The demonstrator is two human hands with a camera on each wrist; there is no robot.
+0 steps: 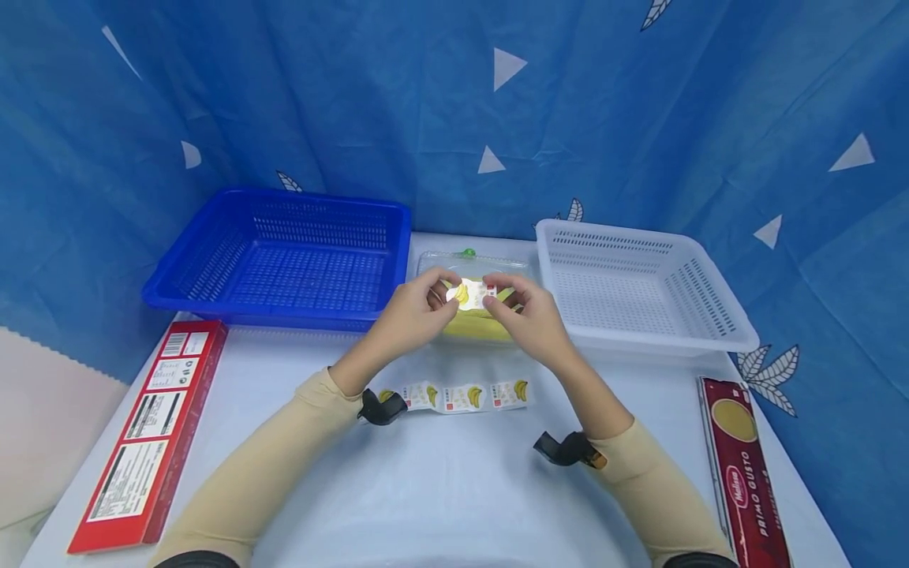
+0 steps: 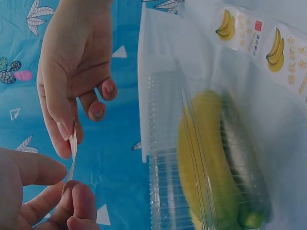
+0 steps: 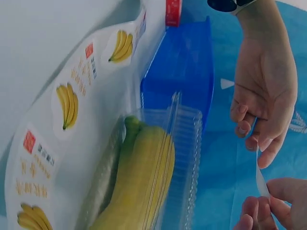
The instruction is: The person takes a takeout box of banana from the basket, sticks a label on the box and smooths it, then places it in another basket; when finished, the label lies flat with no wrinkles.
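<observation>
My left hand [image 1: 415, 314] and right hand [image 1: 531, 319] pinch opposite ends of a small white sticker [image 1: 477, 293] with a banana picture. Both wrist views show the sticker [image 2: 73, 148] edge-on, held between thumbs and fingers. Under the hands sits a clear plastic clamshell box [image 3: 192, 143] with its lid down. Inside it lies a yellow banana [image 2: 204, 143] with a green end. On the near side of the box, a strip of banana stickers [image 1: 465, 398] lies on the white table, its left end partly behind my left wrist.
A blue basket [image 1: 312, 272] stands at the back left, a white basket [image 1: 618, 292] at the back right. A long red box [image 1: 152, 426] lies along the left edge, a dark red spaghetti packet [image 1: 746, 481] along the right. A blue curtain [image 1: 454, 102] hangs behind.
</observation>
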